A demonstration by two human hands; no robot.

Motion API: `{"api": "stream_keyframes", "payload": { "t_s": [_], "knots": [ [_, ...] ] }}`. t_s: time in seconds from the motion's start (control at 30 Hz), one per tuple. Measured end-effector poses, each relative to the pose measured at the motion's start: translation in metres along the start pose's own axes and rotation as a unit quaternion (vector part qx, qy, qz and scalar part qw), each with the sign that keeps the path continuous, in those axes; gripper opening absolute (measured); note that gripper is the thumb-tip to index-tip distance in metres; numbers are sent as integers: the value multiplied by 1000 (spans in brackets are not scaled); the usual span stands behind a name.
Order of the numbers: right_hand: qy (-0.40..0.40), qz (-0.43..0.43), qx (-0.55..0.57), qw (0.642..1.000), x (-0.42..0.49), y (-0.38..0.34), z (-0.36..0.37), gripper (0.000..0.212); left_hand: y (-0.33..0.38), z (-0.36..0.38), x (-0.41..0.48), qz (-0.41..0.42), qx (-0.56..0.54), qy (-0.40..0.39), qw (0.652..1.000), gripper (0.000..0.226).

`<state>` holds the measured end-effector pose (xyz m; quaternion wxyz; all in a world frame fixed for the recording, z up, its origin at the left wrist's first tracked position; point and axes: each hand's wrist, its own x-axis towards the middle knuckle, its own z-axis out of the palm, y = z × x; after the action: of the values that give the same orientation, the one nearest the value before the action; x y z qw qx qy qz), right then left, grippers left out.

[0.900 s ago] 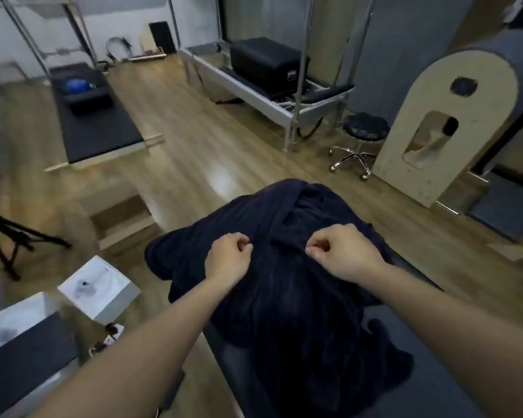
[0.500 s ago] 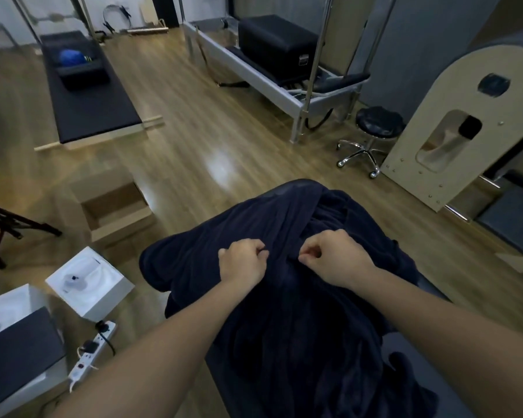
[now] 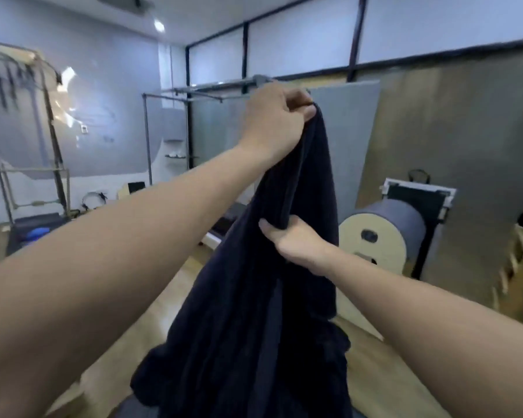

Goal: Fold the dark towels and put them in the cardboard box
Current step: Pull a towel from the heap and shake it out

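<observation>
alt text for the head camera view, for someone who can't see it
Two bare hands hold up a dark towel: the left hand pinches its top high, the right hand grips a fold lower down. The towel's lower end hangs bunched; behind stand a metal frame and a padded barrel.

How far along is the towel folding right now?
Done: nothing visible; no folded towel shows, and the cardboard box is out of view. In hand: the left hand pinches the top of the dark towel, raised high; the right hand grips it lower; it hangs bunched. Left: folding and boxing it.
</observation>
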<state>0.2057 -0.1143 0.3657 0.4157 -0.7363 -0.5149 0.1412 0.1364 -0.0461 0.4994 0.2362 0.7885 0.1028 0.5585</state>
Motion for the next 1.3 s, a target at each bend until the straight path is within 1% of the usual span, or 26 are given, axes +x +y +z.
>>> {"api": "stream_keyframes", "payload": {
  "t_s": [0.07, 0.13, 0.2, 0.27, 0.33, 0.37, 0.43, 0.47, 0.5, 0.57, 0.67, 0.73, 0.8, 0.83, 0.87, 0.9, 0.93, 0.97, 1.0, 1.03, 1.07, 1.1, 1.17, 1.23, 1.27, 1.3],
  "knots": [
    [68, -82, 39, 994, -10, -48, -45, 39, 39, -7, 7, 29, 21, 0, 999, 5],
    [123, -122, 88, 981, -23, -93, -82, 25, 63, -18, 10, 0, 13, -2, 1000, 7],
    [136, -94, 144, 976, -37, -113, -99, 24, 81, -29, 10, -74, -65, -6, 995, 11],
    [136, -34, 154, 978, -56, -110, -106, 37, 82, -39, 0, -116, -45, -49, 991, 14],
    [124, -2, 136, 983, -71, -99, -106, 44, 63, -46, -23, -132, 32, -147, 980, 10],
    [113, 3, 118, 986, -78, -96, -105, 44, 49, -48, -40, -145, 44, -217, 964, 10],
    [115, -6, 108, 988, -83, -96, -108, 43, 20, -48, -78, -207, -29, -381, 901, 19],
    [132, -11, 114, 985, -84, -100, -110, 42, 6, -46, -98, -232, -73, -428, 870, 22],
    [151, -11, 123, 981, -81, -102, -113, 42, -5, -42, -116, -240, -93, -446, 857, 22],
    [186, -10, 150, 971, -75, -110, -121, 40, -23, -32, -145, -240, -59, -432, 867, 23],
    [207, -30, 161, 964, -65, -115, -128, 35, -49, -24, -146, -238, 4, -368, 899, 26],
    [203, -21, 197, 959, -61, -108, -130, 39, -70, -34, -110, -211, 93, -275, 934, 30],
    [128, 36, 221, 966, -65, -89, -137, 40, -76, -52, -59, -201, 139, -153, 958, 32],
    [59, 89, 183, 977, -70, -77, -140, 38, -67, -59, -36, -197, 132, -102, 966, 27],
    [-17, 161, 97, 982, -78, -67, -143, 36, -55, -63, -12, -190, 113, -60, 973, 24],
    [-88, 225, -23, 970, -86, -58, -144, 38, -38, -62, 9, -188, 79, -23, 979, 26],
    [-130, 265, -149, 944, -91, -55, -144, 40, -17, -57, 27, -181, 39, 9, 983, 29],
    [-117, 266, -237, 927, -91, -57, -143, 39, 9, -49, 44, -171, -15, 38, 984, 30],
    [-56, 222, -250, 941, -86, -64, -141, 39, 33, -39, 58, -156, -84, 53, 983, 29],
    [28, 153, -186, 970, -77, -72, -140, 40, 62, -27, 68, -139, -149, 46, 978, 27],
    [96, 84, -90, 988, -70, -85, -137, 38, 88, -15, 75, -110, -191, 20, 975, 27],
    [140, 25, -18, 990, -63, -100, -134, 35, 109, -6, 75, -68, -201, -13, 977, 28],
    [177, -32, 7, 984, -53, -119, -132, 30, 141, 2, 67, 13, -157, -59, 986, 29],
    [209, -33, -25, 977, -54, -119, -131, 30, 135, 5, 66, 79, -80, -46, 993, 22],
    [235, -23, -31, 971, -55, -116, -136, 30, 121, 6, 63, 94, -26, -30, 995, 11],
    [264, -20, -43, 963, -57, -114, -142, 27, 105, 7, 58, 86, 19, -13, 996, 12]
  ]
}}
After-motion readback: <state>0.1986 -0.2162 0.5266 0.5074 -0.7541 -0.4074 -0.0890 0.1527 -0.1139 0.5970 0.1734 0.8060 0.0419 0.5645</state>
